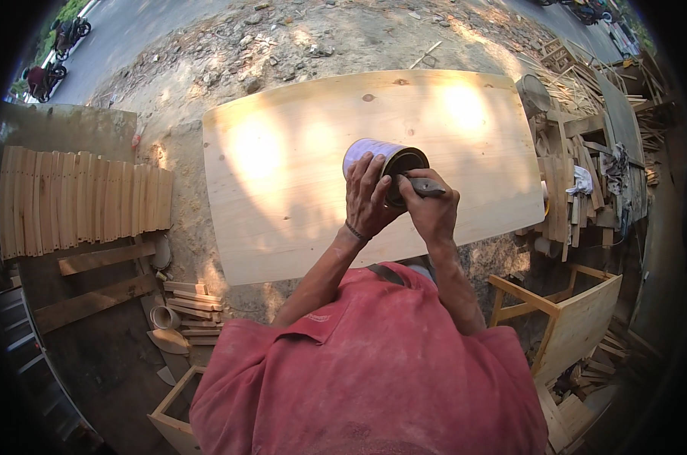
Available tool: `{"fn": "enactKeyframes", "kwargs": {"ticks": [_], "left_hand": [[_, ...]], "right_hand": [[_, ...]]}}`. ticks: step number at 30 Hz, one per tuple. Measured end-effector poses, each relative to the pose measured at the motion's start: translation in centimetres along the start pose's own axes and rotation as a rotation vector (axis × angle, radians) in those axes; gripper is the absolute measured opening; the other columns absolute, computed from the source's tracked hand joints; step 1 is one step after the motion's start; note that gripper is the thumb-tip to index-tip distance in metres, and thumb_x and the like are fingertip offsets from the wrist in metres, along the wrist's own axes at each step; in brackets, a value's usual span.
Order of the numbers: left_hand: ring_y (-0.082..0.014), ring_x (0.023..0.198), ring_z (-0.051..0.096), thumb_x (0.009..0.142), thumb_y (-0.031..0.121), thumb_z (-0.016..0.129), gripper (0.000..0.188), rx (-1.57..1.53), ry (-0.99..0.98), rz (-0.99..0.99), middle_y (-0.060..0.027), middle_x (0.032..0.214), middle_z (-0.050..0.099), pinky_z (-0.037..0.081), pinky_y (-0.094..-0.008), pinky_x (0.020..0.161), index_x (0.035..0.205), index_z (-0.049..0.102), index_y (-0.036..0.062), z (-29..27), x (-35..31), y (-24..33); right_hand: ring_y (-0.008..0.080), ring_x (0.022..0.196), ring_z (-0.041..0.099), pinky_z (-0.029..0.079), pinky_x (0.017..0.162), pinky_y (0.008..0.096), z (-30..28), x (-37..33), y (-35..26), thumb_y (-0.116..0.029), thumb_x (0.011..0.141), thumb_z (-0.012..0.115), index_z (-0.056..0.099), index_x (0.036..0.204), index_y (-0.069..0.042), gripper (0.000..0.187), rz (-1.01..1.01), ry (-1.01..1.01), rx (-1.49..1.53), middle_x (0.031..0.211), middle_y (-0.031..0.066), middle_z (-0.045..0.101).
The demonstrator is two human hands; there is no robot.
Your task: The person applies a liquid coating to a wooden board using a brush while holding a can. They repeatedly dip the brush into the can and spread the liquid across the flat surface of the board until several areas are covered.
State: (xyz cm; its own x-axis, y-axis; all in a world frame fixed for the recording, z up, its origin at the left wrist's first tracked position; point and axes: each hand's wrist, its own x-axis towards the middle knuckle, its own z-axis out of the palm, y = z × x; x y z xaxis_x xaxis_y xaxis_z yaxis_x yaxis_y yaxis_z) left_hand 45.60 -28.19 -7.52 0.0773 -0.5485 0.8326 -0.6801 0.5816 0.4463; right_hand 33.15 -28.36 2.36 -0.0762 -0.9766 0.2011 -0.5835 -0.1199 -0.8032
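A round tin can with a pale violet outside is tipped toward me above a large pale wooden board. My left hand wraps round the can's near left side, fingers spread along its wall. At the can's mouth, my right hand grips a dark-handled tool. The handle's end points to the right; its other end goes into the can's dark opening and is hidden, so I cannot tell its exact kind. What the can contains does not show.
Upright wooden slats stand in a row at the left. Below them lie short wood offcuts by a small pot. A wooden frame stands near right, below scrap timber. Parked motorbikes are far left.
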Motion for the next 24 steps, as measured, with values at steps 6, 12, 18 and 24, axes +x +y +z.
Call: {"fn": "enactKeyframes", "kwargs": {"ticks": [6, 12, 18, 24], "left_hand": [[-0.0440, 0.136, 0.046, 0.063, 0.030, 0.097, 0.119, 0.021, -0.080, 0.039, -0.0196, 0.150, 0.043, 0.040, -0.0606, 0.108, 0.155, 0.023, 0.0160, 1.3, 0.0, 0.6], [-0.0439, 0.138, 0.043, 0.063, 0.032, 0.095, 0.112, -0.064, -0.107, -0.102, -0.0211, 0.153, 0.041, 0.036, -0.0617, 0.112, 0.152, 0.028, 0.0147, 2.7, -0.1, 1.4], [-0.0452, 0.136, 0.044, 0.057, 0.027, 0.097, 0.127, -0.203, -0.156, -0.283, -0.0242, 0.150, 0.041, 0.039, -0.0565, 0.112, 0.155, 0.019, 0.0082, 6.9, 1.7, 5.1], [-0.0388, 0.133, 0.048, 0.055, 0.023, 0.098, 0.129, -0.313, -0.257, -0.447, -0.0225, 0.144, 0.045, 0.044, -0.0499, 0.109, 0.153, 0.016, 0.0042, 14.8, 2.3, 9.4]], "right_hand": [[0.0142, 0.069, 0.072, 0.057, 0.060, 0.0291, -3.6, 1.3, 0.6, -0.013, 0.090, 0.076, 0.072, 0.094, 0.002, 0.017, 0.152, 0.034, 0.295, 0.077, 0.0095, 0.074], [0.0142, 0.070, 0.071, 0.057, 0.058, 0.0258, -8.1, 1.8, 1.8, -0.014, 0.091, 0.072, 0.069, 0.099, 0.000, 0.017, 0.311, 0.095, 0.411, 0.083, 0.0090, 0.073], [0.0112, 0.079, 0.067, 0.059, 0.067, 0.0260, -11.3, 0.1, 8.1, -0.016, 0.093, 0.070, 0.062, 0.107, -0.008, 0.019, 0.400, 0.226, 0.833, 0.096, 0.0036, 0.066], [0.0109, 0.090, 0.069, 0.060, 0.077, 0.0309, -14.2, -0.6, 17.1, -0.026, 0.096, 0.067, 0.063, 0.109, -0.018, 0.015, 0.561, 0.343, 1.417, 0.104, -0.0032, 0.071]]}}
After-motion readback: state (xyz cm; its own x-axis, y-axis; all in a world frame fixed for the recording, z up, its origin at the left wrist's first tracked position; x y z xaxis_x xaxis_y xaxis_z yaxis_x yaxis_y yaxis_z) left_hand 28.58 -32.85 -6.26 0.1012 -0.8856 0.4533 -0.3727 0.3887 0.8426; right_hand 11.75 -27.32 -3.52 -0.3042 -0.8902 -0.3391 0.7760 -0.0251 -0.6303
